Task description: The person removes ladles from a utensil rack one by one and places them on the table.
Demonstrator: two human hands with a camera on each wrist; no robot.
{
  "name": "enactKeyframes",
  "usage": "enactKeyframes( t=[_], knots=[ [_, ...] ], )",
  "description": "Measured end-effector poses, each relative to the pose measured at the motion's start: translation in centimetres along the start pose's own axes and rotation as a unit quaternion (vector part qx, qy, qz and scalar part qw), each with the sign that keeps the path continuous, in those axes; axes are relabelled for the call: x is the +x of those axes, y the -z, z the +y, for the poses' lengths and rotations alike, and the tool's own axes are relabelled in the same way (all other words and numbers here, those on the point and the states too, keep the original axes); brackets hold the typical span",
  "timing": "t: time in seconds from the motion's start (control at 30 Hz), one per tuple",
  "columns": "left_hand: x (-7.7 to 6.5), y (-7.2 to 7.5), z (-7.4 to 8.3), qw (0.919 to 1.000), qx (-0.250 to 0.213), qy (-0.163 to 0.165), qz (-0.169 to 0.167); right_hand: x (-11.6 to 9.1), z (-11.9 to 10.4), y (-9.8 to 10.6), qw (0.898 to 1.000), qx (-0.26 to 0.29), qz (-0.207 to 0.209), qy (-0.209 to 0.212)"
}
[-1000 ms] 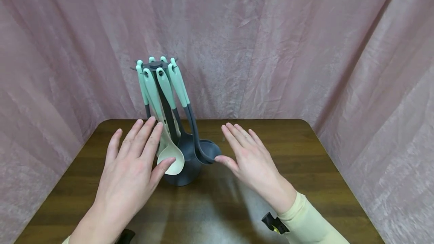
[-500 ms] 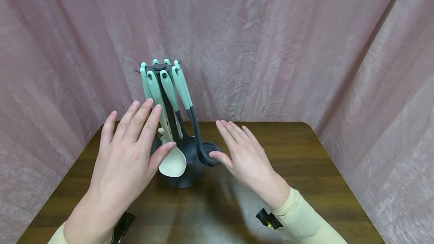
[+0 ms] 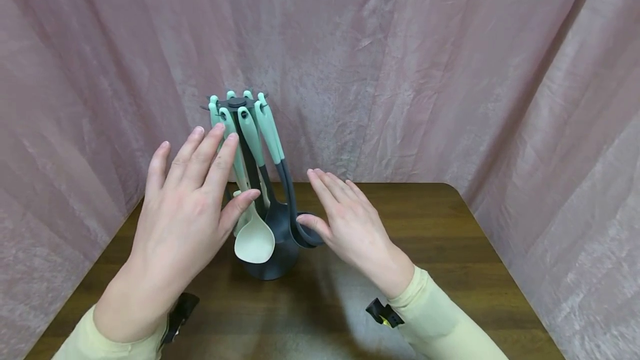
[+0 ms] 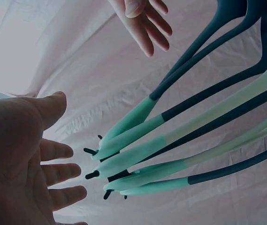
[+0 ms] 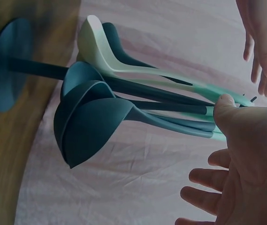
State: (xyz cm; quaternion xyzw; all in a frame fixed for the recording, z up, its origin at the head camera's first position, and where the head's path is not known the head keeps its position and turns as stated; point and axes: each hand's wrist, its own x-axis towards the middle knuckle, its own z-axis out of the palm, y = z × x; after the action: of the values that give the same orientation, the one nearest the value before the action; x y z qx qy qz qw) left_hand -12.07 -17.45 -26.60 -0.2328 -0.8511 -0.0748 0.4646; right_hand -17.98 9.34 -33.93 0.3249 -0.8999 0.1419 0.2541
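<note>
A dark grey utensil stand (image 3: pixel 272 271) with a round base and central post stands upright on the table. Several kitchen utensils with mint-green handles hang from its top hooks. A cream spoon (image 3: pixel 254 244) faces me, and nested dark grey ladles (image 5: pixel 93 124) hang on the right side. My left hand (image 3: pixel 185 204), fingers straight and spread, is raised at the stand's left and overlaps some handles in the head view. My right hand (image 3: pixel 350 224), palm inward and fingers extended, is at the right, its thumb overlapping a ladle bowl in that view. Both hands hold nothing.
The stand is on a brown wooden table (image 3: pixel 425 249) with rounded far corners. Pink velvet curtains (image 3: pixel 400 71) hang behind it and along both sides. Black straps with small devices (image 3: pixel 384 313) are on both sleeved wrists.
Both hands have risen in the head view. The right hand has also moved left, closer to the ladles. The stand appears slightly lower and further right as the view shifts.
</note>
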Motion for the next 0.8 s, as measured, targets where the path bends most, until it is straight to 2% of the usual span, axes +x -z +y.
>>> enactKeyframes(
  t=[0.43,0.8],
  knots=[
    [2.0,-0.6,-0.9,0.9996,0.016,-0.014,0.02,0.9,-0.2,-0.7,0.999,0.027,0.038,0.009],
    [3.8,-1.5,-1.4,0.9998,0.015,-0.003,-0.015,1.7,-0.5,-1.6,0.997,0.026,0.064,0.016]
  ],
)
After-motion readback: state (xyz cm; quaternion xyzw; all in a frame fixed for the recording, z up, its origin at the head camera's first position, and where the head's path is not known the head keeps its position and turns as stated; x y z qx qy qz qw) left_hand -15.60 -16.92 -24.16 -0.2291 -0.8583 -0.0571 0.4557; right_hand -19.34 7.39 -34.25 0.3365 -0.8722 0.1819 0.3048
